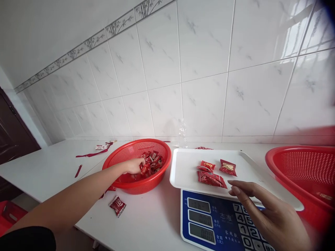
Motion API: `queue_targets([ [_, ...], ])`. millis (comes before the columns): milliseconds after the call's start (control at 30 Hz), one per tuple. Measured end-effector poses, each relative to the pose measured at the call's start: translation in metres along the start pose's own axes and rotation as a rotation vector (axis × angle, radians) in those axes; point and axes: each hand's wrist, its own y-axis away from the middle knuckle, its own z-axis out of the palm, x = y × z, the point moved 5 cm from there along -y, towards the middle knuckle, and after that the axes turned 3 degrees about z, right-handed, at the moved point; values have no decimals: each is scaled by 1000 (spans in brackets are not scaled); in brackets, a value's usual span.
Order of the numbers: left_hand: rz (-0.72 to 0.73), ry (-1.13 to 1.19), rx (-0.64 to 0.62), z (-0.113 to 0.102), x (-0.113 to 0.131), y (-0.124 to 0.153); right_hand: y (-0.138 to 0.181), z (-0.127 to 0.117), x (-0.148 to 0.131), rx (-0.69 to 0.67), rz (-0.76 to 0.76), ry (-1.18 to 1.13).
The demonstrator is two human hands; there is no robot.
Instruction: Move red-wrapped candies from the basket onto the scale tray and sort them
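Over at the left, our left hand [134, 165] dips into the red basket [123, 155] on the table [146, 219], fingers curled down onto the red-wrapped sweets [153, 163], though we cannot tell whether they have one pinched. Our right hand [264, 209] hovers loosely spread and empty above the keypad of the blue scale [222, 219], just short of the white tray [188, 164] bearing a few sweet packets [210, 177]. On the scale's face we read 志准 beside number keys; the wrapper print is too small to read.
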Motion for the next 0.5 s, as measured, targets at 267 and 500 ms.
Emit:
queue_targets([
  [267,1,251,-72,-30,37,13,2,5,9,-64,44,-34],
  [500,169,353,-49,1,94,3,1,1,1,14,53,-85],
])
